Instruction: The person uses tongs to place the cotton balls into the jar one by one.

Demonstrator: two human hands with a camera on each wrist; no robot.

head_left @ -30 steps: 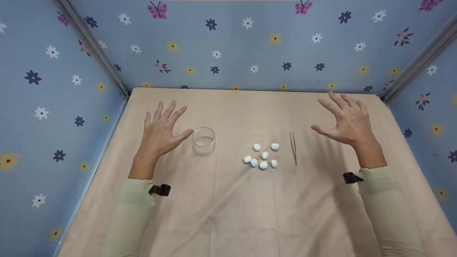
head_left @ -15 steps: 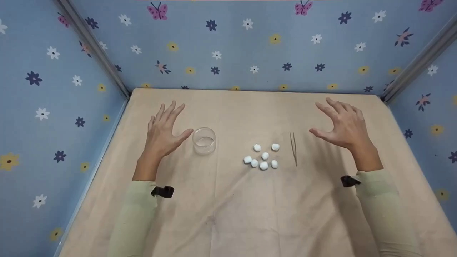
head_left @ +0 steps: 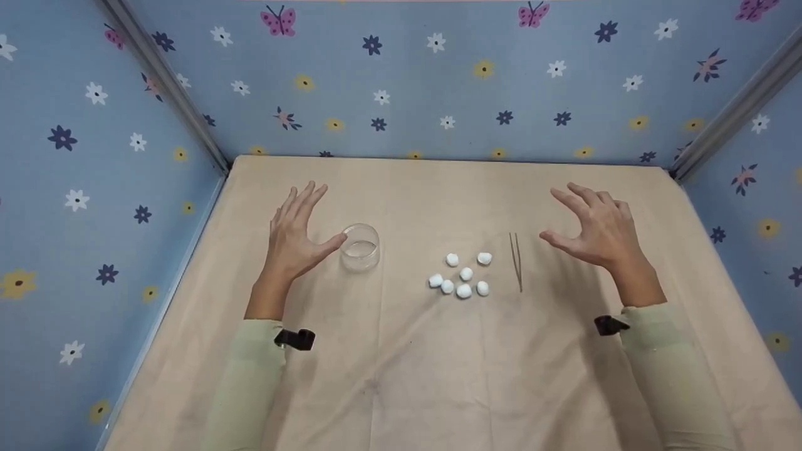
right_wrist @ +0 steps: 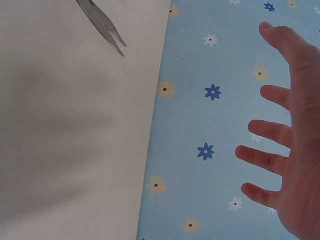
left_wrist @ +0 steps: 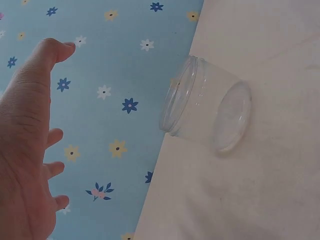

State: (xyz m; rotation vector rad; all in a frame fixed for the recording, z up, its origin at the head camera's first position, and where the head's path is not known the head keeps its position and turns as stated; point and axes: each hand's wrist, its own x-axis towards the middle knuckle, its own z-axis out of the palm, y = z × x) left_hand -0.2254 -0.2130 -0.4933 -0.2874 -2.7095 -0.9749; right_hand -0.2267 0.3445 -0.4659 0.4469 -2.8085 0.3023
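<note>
My left hand (head_left: 294, 241) hovers with fingers spread just left of a clear plastic jar (head_left: 360, 248); its thumb tip overlaps the jar's edge in the head view. In the left wrist view the jar (left_wrist: 207, 105) stands apart from the hand, lidless and see-through. My right hand (head_left: 601, 232) is held over the table on the right, fingers extended and nothing in them. To its left lie metal tweezers (head_left: 517, 266), tips pointing away from me; the right wrist view shows part of the tweezers (right_wrist: 104, 25). Several white cotton balls (head_left: 465, 274) lie grouped between jar and tweezers.
A beige cloth (head_left: 426, 376) with creases covers the table. Blue flowered panels (head_left: 438, 81) rise along the back and both sides, joined by grey metal posts (head_left: 166, 84) at the corners.
Both hands have shifted inward, the left toward the jar and the right slightly toward the tweezers. Their fingers have drawn a little closer together. The jar, cotton balls and tweezers stay put.
</note>
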